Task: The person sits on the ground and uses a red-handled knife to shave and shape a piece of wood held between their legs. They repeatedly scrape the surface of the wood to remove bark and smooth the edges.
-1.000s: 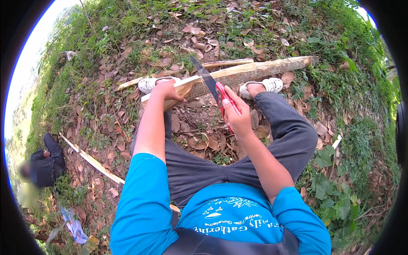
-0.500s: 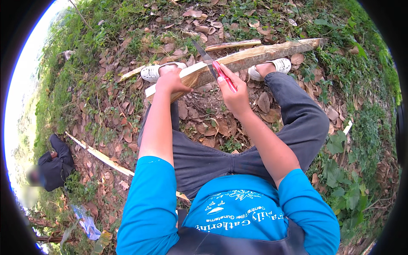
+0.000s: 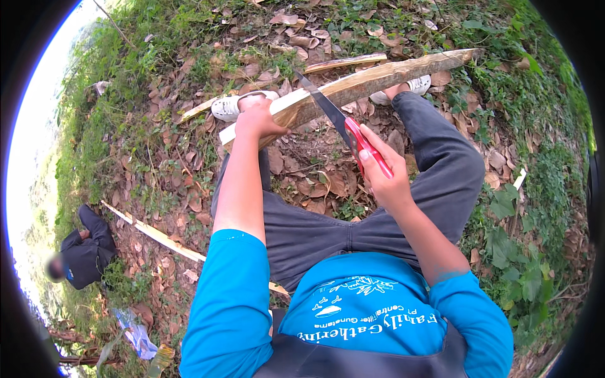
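Note:
A long, rough-hewn wooden beam (image 3: pixel 378 77) lies slantwise in front of me, its pale cut end at the left and its tapered tip at the far right. My left hand (image 3: pixel 255 123) grips it near the left end, thumb on the near side. In my right hand (image 3: pixel 386 179) is a hand saw (image 3: pixel 332 112) with a dark blade and a red handle, fingers wrapped round the handle. The blade crosses the beam's upper edge just right of my left hand, its tip sticking out past the far side. Any cut beneath the blade is hidden.
Beyond the beam lies a thinner wood strip (image 3: pixel 346 63). Another long strip (image 3: pixel 154 233) rests at the left. A person (image 3: pixel 88 252) in dark clothes sits at the far left, near a crumpled plastic bag (image 3: pixel 135 337). Dry leaves and weeds cover the ground around my white shoes (image 3: pixel 225 109).
My right hand has pulled the saw back toward my body and to the right, so more blade shows on the near side. My left hand keeps its hold on the beam.

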A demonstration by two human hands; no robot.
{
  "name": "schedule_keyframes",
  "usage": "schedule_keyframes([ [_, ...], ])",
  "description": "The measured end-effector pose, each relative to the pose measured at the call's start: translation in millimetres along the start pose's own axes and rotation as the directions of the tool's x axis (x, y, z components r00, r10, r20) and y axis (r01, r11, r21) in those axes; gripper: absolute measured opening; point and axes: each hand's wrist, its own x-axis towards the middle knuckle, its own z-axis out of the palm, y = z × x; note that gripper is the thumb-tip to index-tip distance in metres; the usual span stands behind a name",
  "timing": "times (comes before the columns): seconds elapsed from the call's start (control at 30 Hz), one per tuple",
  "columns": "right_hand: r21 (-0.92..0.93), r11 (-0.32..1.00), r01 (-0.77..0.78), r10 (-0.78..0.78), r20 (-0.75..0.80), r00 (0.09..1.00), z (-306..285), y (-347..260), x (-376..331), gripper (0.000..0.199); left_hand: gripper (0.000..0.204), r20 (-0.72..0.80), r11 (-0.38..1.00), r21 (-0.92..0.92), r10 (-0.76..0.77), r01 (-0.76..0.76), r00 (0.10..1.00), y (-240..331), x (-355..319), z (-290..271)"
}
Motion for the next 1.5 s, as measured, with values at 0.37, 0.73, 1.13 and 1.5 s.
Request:
schedule_keyframes([
  [0.37,-0.007,0.998,0.07,-0.07,-0.052,0.996,37,15,95,0.043,0.111,-0.03,0.995,-0.019,-0.094,0.093,0.995,7,-15,0],
  [0.73,-0.034,0.974,0.224,-0.225,-0.015,0.974,48,87,115,0.047,0.121,0.01,1.0,-0.018,-0.007,0.008,1.0,12,-9,-13],
  [1.13,-0.049,0.994,-0.099,0.103,0.068,0.992,-30,-30,-26,0.049,0.116,-0.023,0.999,-0.037,-0.014,0.013,1.0,0,-5,-1],
  [1.5,-0.052,0.995,-0.088,0.084,-0.068,0.994,47,27,171,0.045,0.109,-0.005,0.992,0.011,-0.122,0.122,0.993,23,-9,1],
])
